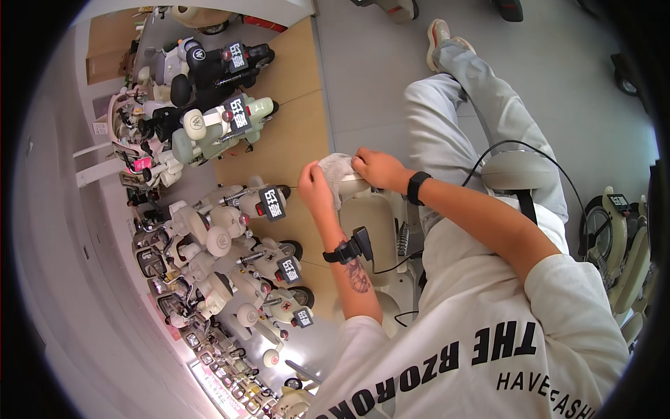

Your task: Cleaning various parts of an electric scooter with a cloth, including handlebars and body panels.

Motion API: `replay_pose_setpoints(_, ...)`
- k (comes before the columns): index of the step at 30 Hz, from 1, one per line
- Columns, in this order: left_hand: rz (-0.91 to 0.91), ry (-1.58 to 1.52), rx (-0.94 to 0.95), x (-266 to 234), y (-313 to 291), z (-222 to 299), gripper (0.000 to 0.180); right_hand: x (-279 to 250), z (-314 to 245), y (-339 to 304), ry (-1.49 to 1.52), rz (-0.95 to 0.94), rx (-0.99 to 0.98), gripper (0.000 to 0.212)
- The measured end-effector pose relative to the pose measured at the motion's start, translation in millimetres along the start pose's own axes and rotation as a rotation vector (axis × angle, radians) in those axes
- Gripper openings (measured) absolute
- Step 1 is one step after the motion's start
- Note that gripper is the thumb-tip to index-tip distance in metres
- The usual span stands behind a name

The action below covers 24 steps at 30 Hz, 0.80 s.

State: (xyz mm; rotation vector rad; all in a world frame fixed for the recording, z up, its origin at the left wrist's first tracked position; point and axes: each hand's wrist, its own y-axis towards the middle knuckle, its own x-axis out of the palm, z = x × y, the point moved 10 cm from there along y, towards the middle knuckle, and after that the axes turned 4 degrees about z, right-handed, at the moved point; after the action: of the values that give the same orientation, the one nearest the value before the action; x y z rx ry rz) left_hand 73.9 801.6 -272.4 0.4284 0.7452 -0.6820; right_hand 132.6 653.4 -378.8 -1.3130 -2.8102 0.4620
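Note:
A light grey, fuzzy cloth (336, 170) is draped over the end of a cream scooter part (356, 185), whose shape is mostly hidden beneath it. My left hand (316, 190) grips the cloth's left side, fingers curled into it. On the other side, my right hand (375, 168) is closed on the cloth's right edge, with its fingertips pressed down. Below both hands is the cream scooter body (370, 222), partly covered by my left forearm. A black device (352, 248) is strapped to my left wrist, and a black band (417, 187) circles my right wrist.
Several parked scooters (227, 122) stand in a row to the left, on tan and grey flooring. A black cable (399, 264) runs from the left wrist device towards my body. A rounded beige seat (516, 170) is by my legs. More scooters (614, 237) stand at the right.

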Motion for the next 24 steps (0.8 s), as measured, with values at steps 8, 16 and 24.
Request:
replay_pose_setpoints(8, 0.217, -0.425, 0.189, -13, -17, -34, 0.028, 15, -56, -28, -0.251, 0.182, -0.267, 0.037)
replay_pose_setpoints(16, 0.07, -1.422, -0.523, 78, -44, -143, 0.054, 10, -98, -43, -0.336, 0.215, -0.639, 0.046)
replay_pose_setpoints(24, 0.542, -0.982, -0.401, 15, -32, -99, 0.044, -2, -53, -56, -0.292, 0.167, -0.38, 0.049)
